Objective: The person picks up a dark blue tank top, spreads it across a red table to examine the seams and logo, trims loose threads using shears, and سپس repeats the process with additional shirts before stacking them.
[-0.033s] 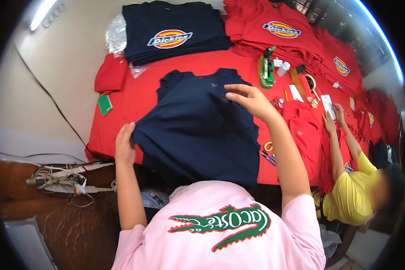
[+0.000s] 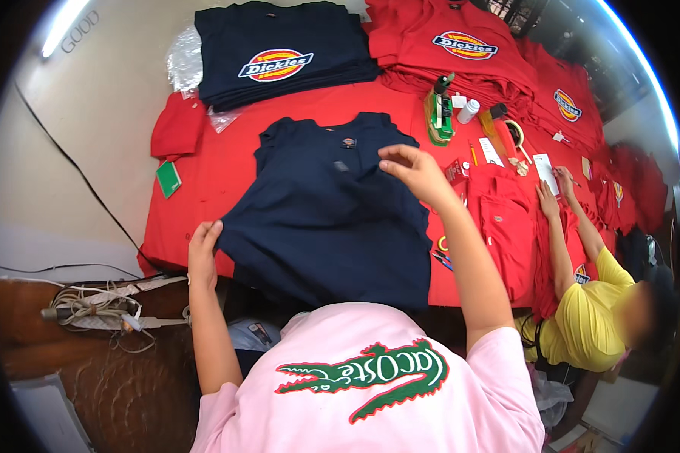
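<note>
A navy sleeveless-looking shirt (image 2: 317, 226) lies spread on the red-covered table in front of me, its neck pointing away. My left hand (image 2: 203, 251) is closed on its left edge and the cloth stretches toward it. Over the shirt's upper right side hovers my right hand (image 2: 419, 177), thumb and fingers apart with nothing visible between them. A small woven label (image 2: 348, 143) sits on the chest. Below it is a small dark rectangular piece (image 2: 341, 166), slightly blurred; whether it rests on the cloth I cannot tell.
Stacked navy shirts (image 2: 287, 79) and red shirts (image 2: 453, 57) line the far side. A green tape dispenser (image 2: 440, 113), white bottle (image 2: 468, 112), tape roll (image 2: 514, 134) and scissors (image 2: 442, 244) lie to the right. A person in yellow (image 2: 582, 325) writes on a card (image 2: 543, 174). A green card (image 2: 168, 180) lies left.
The view has shifted slightly. The small dark piece now shows below the chest label, left of my right hand. My right fingers are slightly more bent; my left hand still holds the shirt's edge.
</note>
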The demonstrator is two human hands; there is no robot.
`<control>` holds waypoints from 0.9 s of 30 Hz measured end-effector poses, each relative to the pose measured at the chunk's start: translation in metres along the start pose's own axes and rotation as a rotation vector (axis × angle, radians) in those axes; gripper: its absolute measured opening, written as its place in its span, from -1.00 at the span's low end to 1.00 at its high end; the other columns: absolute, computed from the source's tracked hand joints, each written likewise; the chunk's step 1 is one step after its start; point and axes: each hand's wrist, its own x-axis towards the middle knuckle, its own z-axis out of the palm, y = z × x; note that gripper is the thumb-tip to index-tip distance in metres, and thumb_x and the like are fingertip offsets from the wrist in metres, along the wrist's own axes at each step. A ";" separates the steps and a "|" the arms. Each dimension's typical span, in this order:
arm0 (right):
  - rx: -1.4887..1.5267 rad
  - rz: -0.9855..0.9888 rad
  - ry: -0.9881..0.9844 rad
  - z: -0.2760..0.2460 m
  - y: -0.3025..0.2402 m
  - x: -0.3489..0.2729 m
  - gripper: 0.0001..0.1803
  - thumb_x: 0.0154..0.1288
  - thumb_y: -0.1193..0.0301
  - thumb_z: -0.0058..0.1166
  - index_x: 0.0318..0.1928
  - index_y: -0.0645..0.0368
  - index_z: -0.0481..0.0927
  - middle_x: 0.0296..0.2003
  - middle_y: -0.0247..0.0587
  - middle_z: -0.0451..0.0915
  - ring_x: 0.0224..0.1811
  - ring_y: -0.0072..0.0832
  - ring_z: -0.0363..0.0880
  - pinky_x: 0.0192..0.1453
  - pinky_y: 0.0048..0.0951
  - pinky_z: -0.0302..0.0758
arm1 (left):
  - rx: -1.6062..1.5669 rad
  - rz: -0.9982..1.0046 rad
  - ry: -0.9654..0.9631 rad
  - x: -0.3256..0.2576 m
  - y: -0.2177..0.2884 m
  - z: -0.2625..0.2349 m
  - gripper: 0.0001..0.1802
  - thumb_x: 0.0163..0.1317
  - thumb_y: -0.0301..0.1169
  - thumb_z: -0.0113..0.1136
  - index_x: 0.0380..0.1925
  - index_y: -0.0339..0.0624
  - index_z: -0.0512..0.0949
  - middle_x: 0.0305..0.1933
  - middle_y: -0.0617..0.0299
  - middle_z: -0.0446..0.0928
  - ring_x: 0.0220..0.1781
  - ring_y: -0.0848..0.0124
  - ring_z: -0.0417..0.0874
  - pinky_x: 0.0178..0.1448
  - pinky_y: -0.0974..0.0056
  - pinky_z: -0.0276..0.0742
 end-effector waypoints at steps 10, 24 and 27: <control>-0.394 0.097 0.277 -0.005 0.150 -0.140 -0.68 0.23 0.42 0.52 -0.11 0.24 0.65 -0.34 -0.30 0.54 -0.33 -0.46 0.56 -0.19 -0.37 0.51 | 0.205 -0.444 -0.104 -0.027 -0.045 -0.064 -0.77 0.35 -0.25 0.52 -0.22 -0.03 0.63 -0.19 0.38 0.69 -0.15 0.49 0.70 0.09 0.27 0.64; 0.308 -0.117 0.531 -0.111 -0.008 -0.031 -0.68 0.50 0.44 0.31 0.13 0.27 0.53 -0.15 -0.16 0.72 -0.17 -0.38 0.82 -0.09 -0.40 0.73 | 0.030 0.219 -0.228 0.165 0.150 0.044 -0.73 0.52 -0.30 0.34 0.09 -0.19 0.67 -0.13 0.41 0.69 -0.08 0.60 0.68 0.08 0.37 0.55; 0.046 -0.214 0.646 -0.096 0.016 0.013 -0.52 0.46 0.49 0.34 0.30 0.26 0.50 0.09 0.02 0.68 0.06 -0.37 0.79 0.06 -0.40 0.70 | 0.500 0.492 0.109 0.219 0.117 0.061 -0.21 0.41 -0.03 0.45 0.38 -0.41 0.42 0.35 -0.20 0.57 0.39 0.16 0.61 0.48 0.15 0.48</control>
